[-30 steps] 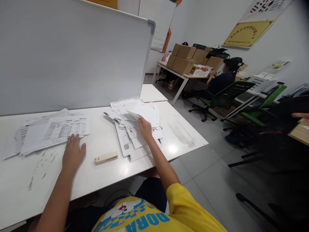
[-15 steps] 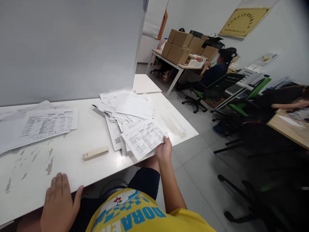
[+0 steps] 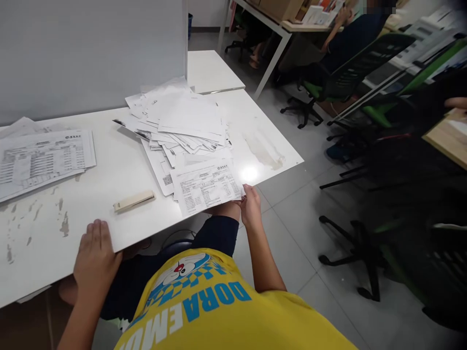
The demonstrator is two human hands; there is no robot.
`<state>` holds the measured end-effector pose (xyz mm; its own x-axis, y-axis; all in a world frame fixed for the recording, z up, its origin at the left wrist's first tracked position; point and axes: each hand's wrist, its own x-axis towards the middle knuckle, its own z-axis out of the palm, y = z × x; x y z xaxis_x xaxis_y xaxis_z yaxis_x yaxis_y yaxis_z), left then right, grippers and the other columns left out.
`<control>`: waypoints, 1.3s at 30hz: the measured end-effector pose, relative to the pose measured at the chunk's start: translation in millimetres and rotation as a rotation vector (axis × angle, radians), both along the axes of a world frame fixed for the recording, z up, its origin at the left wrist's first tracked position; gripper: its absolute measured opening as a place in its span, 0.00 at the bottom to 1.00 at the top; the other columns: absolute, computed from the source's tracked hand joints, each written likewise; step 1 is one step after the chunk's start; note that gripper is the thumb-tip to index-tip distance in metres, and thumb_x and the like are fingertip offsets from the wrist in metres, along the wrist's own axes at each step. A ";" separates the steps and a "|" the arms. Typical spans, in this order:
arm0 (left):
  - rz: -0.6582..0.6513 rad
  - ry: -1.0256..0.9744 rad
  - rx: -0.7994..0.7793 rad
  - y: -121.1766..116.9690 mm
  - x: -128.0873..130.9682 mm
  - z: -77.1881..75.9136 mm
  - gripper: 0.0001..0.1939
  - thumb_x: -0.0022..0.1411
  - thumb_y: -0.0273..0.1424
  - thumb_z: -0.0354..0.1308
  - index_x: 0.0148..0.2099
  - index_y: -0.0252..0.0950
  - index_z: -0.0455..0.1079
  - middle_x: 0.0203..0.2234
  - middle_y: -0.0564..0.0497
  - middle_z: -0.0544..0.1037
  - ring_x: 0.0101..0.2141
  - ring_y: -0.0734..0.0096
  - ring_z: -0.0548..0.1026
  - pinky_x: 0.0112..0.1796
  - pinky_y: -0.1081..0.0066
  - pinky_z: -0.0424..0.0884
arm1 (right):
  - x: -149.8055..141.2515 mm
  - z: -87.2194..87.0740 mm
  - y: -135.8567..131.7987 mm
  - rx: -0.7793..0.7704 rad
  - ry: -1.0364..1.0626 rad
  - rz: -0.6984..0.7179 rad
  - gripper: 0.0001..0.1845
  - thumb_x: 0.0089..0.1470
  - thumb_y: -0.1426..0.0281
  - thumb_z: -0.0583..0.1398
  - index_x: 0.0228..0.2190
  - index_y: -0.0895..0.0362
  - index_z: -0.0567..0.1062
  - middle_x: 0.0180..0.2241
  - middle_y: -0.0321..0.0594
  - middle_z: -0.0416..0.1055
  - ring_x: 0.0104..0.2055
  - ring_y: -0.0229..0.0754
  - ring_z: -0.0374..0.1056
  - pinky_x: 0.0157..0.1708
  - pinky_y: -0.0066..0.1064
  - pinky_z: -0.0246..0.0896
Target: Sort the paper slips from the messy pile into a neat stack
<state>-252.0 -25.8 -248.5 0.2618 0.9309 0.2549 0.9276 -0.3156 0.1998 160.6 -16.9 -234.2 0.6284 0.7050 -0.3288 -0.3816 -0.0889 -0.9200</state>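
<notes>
My right hand (image 3: 251, 205) pinches the right corner of a printed sheet of paper (image 3: 207, 187) at the table's front edge. Behind that sheet lies a loose, untidy pile of papers (image 3: 189, 114), some of them fanned out. My left hand (image 3: 95, 250) rests flat on the table's front edge with its fingers stretched out, holding nothing. Between the hands, on the white table (image 3: 124, 146), lies a beige stapler (image 3: 134, 201). A second stack of printed sheets (image 3: 47, 155) is on the left.
A grey partition (image 3: 91, 48) stands along the table's back. Across the aisle, a person (image 3: 353, 41) sits at another desk (image 3: 251, 9). Office chairs (image 3: 372, 58) and a wooden tabletop (image 3: 447, 138) are to the right.
My view has tilted downward, so the table appears higher. The sheet in my right hand has turned and lies closer to the front edge. My left hand stays on the table edge.
</notes>
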 end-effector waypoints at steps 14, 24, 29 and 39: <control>-0.549 -0.119 0.181 -22.5 88.6 -6.8 0.36 0.62 0.31 0.59 0.70 0.48 0.53 0.61 0.46 0.70 0.65 0.49 0.60 0.61 0.51 0.64 | 8.9 5.9 8.2 0.212 -0.691 0.274 0.31 0.58 0.59 0.57 0.60 0.52 0.58 0.41 0.41 0.71 0.42 0.44 0.69 0.45 0.39 0.66; -0.114 -0.937 -0.091 66.1 183.3 30.3 0.46 0.63 0.43 0.60 0.73 0.42 0.37 0.62 0.37 0.64 0.61 0.54 0.65 0.60 0.53 0.64 | 8.0 -12.8 59.2 0.441 -0.362 0.005 0.29 0.51 0.60 0.60 0.54 0.49 0.61 0.44 0.40 0.67 0.44 0.42 0.67 0.48 0.38 0.65; -0.158 -0.881 0.069 77.7 186.2 21.2 0.42 0.63 0.42 0.59 0.71 0.39 0.43 0.57 0.36 0.66 0.57 0.55 0.68 0.57 0.55 0.67 | 20.7 -12.1 53.2 0.419 -0.459 0.134 0.26 0.50 0.62 0.61 0.50 0.50 0.63 0.47 0.44 0.68 0.51 0.46 0.66 0.53 0.41 0.63; -0.467 -0.917 0.496 113.6 192.2 29.5 0.34 0.66 0.33 0.56 0.69 0.46 0.48 0.42 0.48 0.70 0.42 0.69 0.72 0.44 0.66 0.71 | 23.2 -21.5 53.5 0.430 -0.369 0.061 0.15 0.47 0.68 0.59 0.37 0.50 0.60 0.36 0.35 0.64 0.39 0.40 0.65 0.41 0.33 0.63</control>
<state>-59.8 87.7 -219.0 0.0814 0.5351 0.8409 0.2684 -0.8243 0.4986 183.8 36.5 -255.7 0.6009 0.7657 0.2295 -0.0344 0.3117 -0.9496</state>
